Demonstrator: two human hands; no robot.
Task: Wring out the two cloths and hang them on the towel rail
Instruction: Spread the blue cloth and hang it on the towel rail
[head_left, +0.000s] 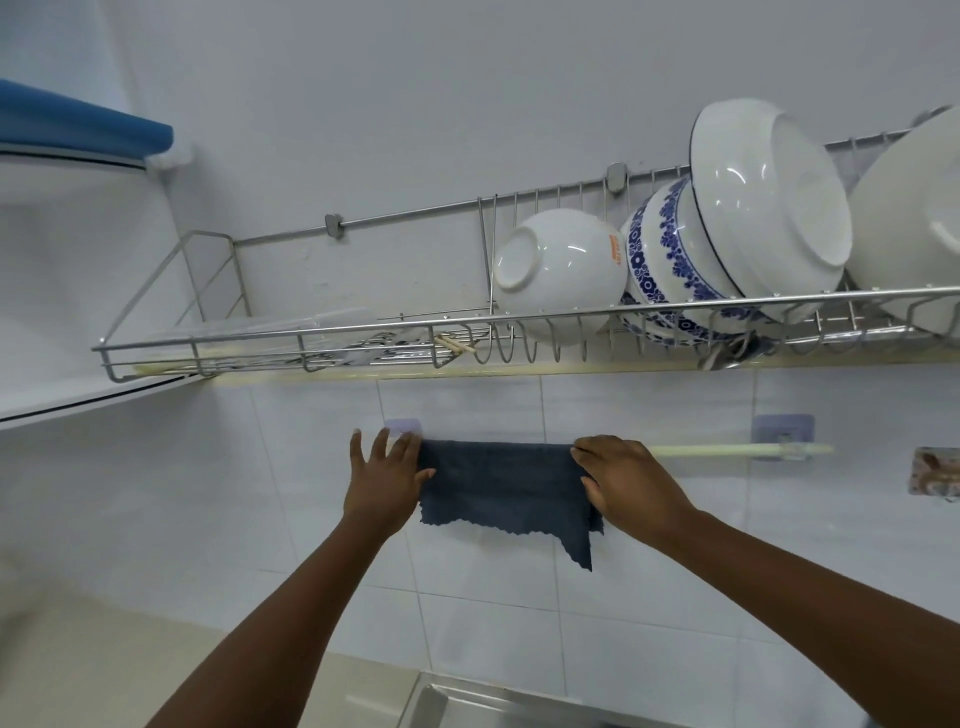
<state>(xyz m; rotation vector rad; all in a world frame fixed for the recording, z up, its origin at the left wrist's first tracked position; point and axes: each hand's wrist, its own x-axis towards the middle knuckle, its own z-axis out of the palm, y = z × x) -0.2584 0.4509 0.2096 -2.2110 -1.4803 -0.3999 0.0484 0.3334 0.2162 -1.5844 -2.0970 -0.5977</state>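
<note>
A dark blue cloth (504, 488) hangs draped over the pale towel rail (727, 450) on the tiled wall. My left hand (384, 478) lies against the cloth's left edge with its fingers spread, the thumb touching the fabric. My right hand (623, 483) rests on the cloth's right edge, fingers curled over the top fold and thumb pressing the front. One corner of the cloth hangs lower at the right. I see only this one cloth.
A wire dish rack (363, 332) with upturned white and blue-patterned bowls (675, 254) hangs just above the rail. Purple adhesive brackets (782, 431) hold the rail. A steel sink (498, 706) edge shows below. A white and blue appliance stands at the left.
</note>
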